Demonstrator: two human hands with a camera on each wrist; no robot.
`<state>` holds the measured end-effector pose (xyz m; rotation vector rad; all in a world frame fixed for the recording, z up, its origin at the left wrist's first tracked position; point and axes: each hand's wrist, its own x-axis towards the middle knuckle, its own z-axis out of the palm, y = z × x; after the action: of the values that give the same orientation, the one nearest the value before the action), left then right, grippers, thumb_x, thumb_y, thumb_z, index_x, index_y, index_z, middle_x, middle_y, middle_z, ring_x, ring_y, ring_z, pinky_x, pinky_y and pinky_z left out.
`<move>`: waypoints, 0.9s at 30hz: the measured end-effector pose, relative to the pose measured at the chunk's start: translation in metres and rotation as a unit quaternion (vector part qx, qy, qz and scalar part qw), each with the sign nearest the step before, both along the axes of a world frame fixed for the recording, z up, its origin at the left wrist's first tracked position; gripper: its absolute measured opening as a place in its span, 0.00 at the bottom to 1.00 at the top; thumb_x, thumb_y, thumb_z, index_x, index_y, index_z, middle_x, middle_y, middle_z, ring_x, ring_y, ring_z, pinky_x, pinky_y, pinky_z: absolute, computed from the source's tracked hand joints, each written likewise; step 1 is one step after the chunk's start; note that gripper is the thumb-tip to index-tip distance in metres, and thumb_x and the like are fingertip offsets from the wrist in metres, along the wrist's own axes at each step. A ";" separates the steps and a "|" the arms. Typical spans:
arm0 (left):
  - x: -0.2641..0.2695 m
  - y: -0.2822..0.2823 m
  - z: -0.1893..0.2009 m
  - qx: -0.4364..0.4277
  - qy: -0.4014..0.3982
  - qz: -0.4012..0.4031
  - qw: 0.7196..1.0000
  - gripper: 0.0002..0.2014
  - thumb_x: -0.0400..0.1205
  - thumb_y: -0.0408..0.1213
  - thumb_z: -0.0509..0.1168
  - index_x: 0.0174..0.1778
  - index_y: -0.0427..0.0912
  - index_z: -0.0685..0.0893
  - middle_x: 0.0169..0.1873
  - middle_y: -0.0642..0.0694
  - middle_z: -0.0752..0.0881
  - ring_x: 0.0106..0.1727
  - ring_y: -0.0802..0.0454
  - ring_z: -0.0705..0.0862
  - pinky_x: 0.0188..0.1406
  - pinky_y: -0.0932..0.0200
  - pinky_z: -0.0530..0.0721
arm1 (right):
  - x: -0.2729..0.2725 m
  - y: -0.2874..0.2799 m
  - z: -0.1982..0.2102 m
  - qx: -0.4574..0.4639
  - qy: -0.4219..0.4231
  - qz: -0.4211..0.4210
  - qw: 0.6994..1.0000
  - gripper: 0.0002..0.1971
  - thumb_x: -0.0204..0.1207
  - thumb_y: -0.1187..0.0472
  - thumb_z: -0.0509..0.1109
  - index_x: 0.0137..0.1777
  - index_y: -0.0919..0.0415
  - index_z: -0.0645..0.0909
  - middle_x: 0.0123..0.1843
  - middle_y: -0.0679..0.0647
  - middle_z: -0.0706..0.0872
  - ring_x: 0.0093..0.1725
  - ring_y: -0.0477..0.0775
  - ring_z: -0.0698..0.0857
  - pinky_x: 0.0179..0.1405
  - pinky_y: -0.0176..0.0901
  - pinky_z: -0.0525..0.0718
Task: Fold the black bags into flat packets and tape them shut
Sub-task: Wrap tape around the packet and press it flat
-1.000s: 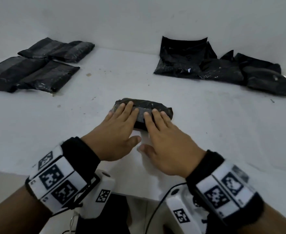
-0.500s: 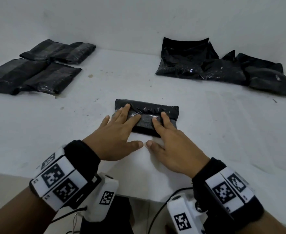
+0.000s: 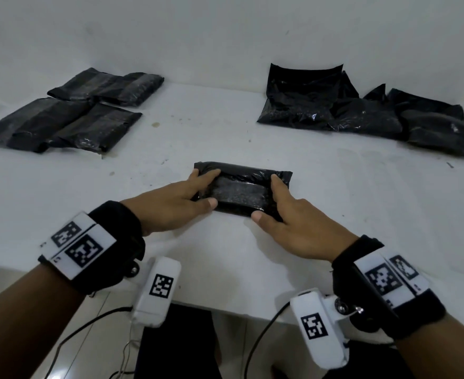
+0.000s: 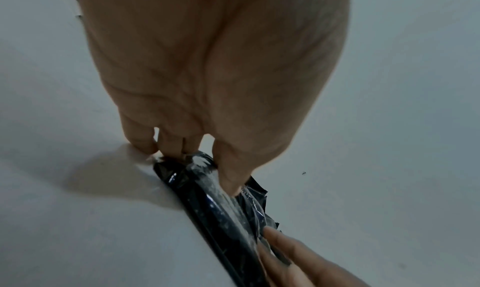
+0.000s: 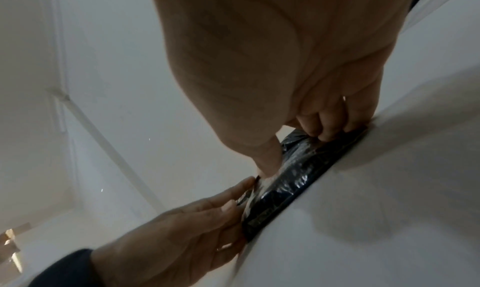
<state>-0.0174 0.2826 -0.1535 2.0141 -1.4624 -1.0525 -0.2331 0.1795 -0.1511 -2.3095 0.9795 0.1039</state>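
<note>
The left hand (image 3: 176, 205) and right hand (image 3: 297, 224) pinch the packet's (image 3: 241, 191) 9 and 3 o'clock ends on the tabletop (image 3: 334, 187), likely to keep it folded flat.

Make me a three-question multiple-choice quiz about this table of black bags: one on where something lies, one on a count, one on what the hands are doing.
1. Where do the loose, unfolded black bags lie?
A. far right
B. far left
C. on the floor

2. How many hands touch the middle packet?
A. none
B. one
C. two

3. How is that packet held?
A. lifted high
B. gripped at both ends on the table
C. left untouched

Answers: 1 A, the crumpled heap lies far right, while the flat packets lie far left. 2 C, the left hand and right hand both touch it. 3 B, fingers curl round each end.
</note>
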 end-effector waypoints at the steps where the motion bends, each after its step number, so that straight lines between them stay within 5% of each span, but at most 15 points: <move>1: 0.001 0.000 0.001 -0.017 0.015 0.009 1.000 0.31 0.88 0.45 0.60 0.85 0.65 0.54 0.85 0.59 0.54 0.84 0.63 0.54 0.83 0.60 0.55 | -0.001 -0.002 0.003 0.016 -0.004 0.000 1.000 0.40 0.86 0.42 0.56 0.88 0.55 0.38 0.79 0.57 0.74 0.72 0.56 0.77 0.58 0.37 0.69; 4: 0.000 0.006 0.009 -0.077 0.085 0.057 0.992 0.24 0.89 0.33 0.59 0.74 0.66 0.70 0.66 0.75 0.78 0.71 0.76 0.72 0.72 0.73 0.68 | -0.006 -0.009 0.009 0.038 -0.013 0.010 0.999 0.37 0.86 0.42 0.55 0.88 0.51 0.43 0.84 0.52 0.66 0.79 0.53 0.70 0.70 0.39 0.68; 6: 0.002 0.011 0.010 -0.109 0.067 0.080 0.989 0.25 0.88 0.33 0.60 0.77 0.63 0.68 0.73 0.73 0.70 0.76 0.76 0.64 0.77 0.71 0.60 | -0.008 -0.012 0.010 0.019 -0.019 0.019 0.999 0.34 0.87 0.44 0.57 0.88 0.53 0.49 0.77 0.52 0.76 0.71 0.53 0.77 0.67 0.40 0.73; 8: 0.003 0.014 0.012 -0.116 -0.004 0.082 0.990 0.28 0.88 0.39 0.61 0.83 0.58 0.62 0.78 0.69 0.58 0.80 0.72 0.53 0.76 0.71 0.52 | -0.007 -0.013 0.008 -0.005 -0.019 0.029 0.999 0.31 0.87 0.49 0.59 0.86 0.56 0.54 0.61 0.49 0.82 0.60 0.52 0.81 0.52 0.36 0.75; 11: 0.001 0.015 0.012 -0.058 -0.011 0.026 0.998 0.19 0.88 0.46 0.59 0.73 0.70 0.68 0.72 0.68 0.73 0.73 0.68 0.69 0.67 0.78 0.64 | -0.005 -0.013 0.005 -0.032 -0.010 0.048 0.998 0.32 0.88 0.52 0.59 0.87 0.59 0.50 0.75 0.53 0.76 0.67 0.54 0.78 0.53 0.35 0.70; 13: -0.001 0.014 0.008 -0.022 -0.018 -0.037 0.999 0.21 0.86 0.56 0.57 0.76 0.67 0.66 0.71 0.60 0.77 0.74 0.62 0.72 0.77 0.61 0.68 | -0.004 -0.013 0.005 -0.042 -0.008 0.065 0.997 0.34 0.88 0.51 0.59 0.87 0.59 0.47 0.85 0.55 0.65 0.77 0.57 0.72 0.69 0.40 0.70; 15: 0.000 0.011 0.002 0.029 -0.066 -0.075 0.995 0.34 0.84 0.65 0.50 0.85 0.60 0.51 0.84 0.56 0.59 0.84 0.59 0.56 0.85 0.45 0.53 | -0.004 -0.015 0.004 -0.052 0.000 0.081 0.995 0.37 0.87 0.50 0.59 0.88 0.60 0.43 0.89 0.55 0.53 0.85 0.56 0.61 0.82 0.45 0.62; 18: -0.006 0.007 -0.004 0.137 -0.215 -0.064 0.965 0.50 0.73 0.75 0.40 0.85 0.51 0.30 0.84 0.54 0.32 0.83 0.57 0.29 0.83 0.43 0.32 | -0.008 -0.009 0.007 -0.089 0.020 0.080 0.993 0.40 0.87 0.46 0.57 0.87 0.59 0.36 0.89 0.52 0.37 0.88 0.48 0.42 0.86 0.46 0.53; 22: -0.008 0.007 -0.009 0.152 -0.253 -0.078 0.952 0.62 0.61 0.86 0.33 0.83 0.48 0.26 0.83 0.52 0.27 0.80 0.53 0.21 0.81 0.40 0.28 | -0.009 0.003 0.012 -0.111 0.103 0.072 0.986 0.41 0.87 0.39 0.51 0.86 0.58 0.31 0.87 0.52 0.29 0.87 0.50 0.38 0.86 0.52 0.52; 27: -0.011 0.006 -0.008 0.163 -0.255 -0.086 0.949 0.67 0.54 0.88 0.31 0.82 0.47 0.24 0.82 0.52 0.25 0.79 0.54 0.21 0.80 0.38 0.28 | -0.006 0.003 0.004 -0.076 0.174 0.076 0.979 0.45 0.83 0.32 0.44 0.84 0.58 0.24 0.87 0.55 0.30 0.87 0.52 0.37 0.85 0.62 0.39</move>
<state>-0.0287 0.2884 -0.1619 2.5743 -1.8439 -0.9286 -0.2394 0.1826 -0.1475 -2.5596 1.0046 0.5297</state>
